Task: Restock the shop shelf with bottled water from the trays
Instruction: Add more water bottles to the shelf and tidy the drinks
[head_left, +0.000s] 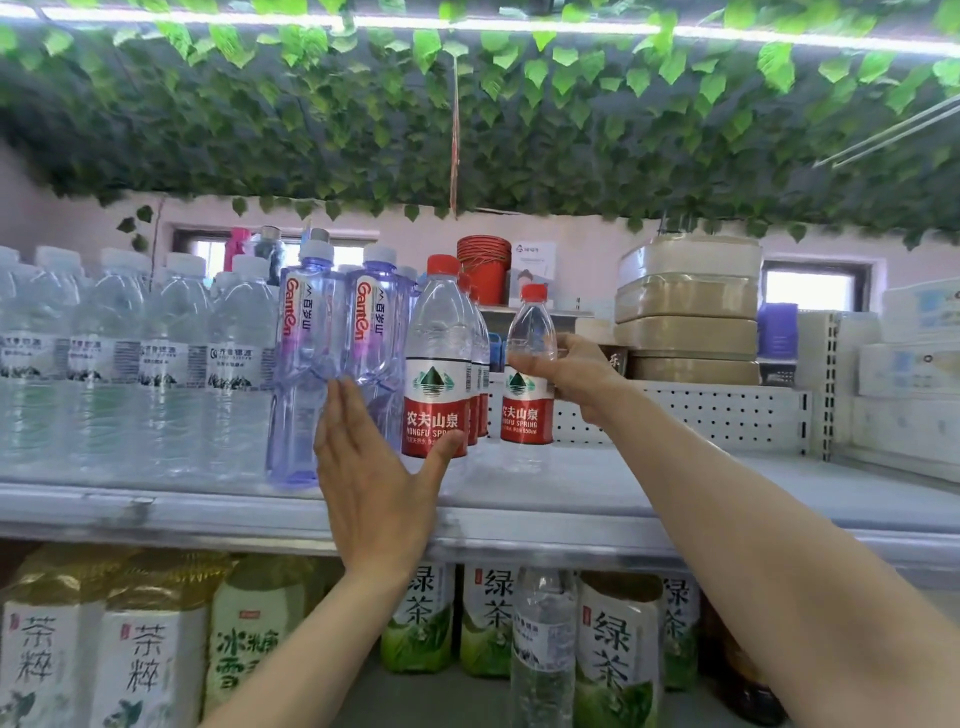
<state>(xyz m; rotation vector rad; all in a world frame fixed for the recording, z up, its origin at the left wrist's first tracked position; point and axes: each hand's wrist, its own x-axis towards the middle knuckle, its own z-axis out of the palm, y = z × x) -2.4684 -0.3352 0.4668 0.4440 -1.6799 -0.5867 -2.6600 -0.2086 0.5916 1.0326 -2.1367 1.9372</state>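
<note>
My right hand (569, 371) grips a red-capped Nongfu Spring water bottle (529, 364) standing on the top shelf (597, 493), fingers wrapped round its middle. My left hand (374, 478) is flat with straight fingers. Its fingertips lie against a purple Ganten bottle (371, 343) and its thumb against the front red-label bottle (439, 364). More red-label bottles stand in a row behind that one. A second Ganten bottle (301, 364) stands to the left.
Clear white-capped water bottles (171, 353) fill the shelf's left side. To the right of the held bottle the shelf is bare. Stacked beige boxes (688, 306) and red cups (483, 267) sit behind. Green tea bottles (618, 654) line the lower shelf. Leaf garlands hang overhead.
</note>
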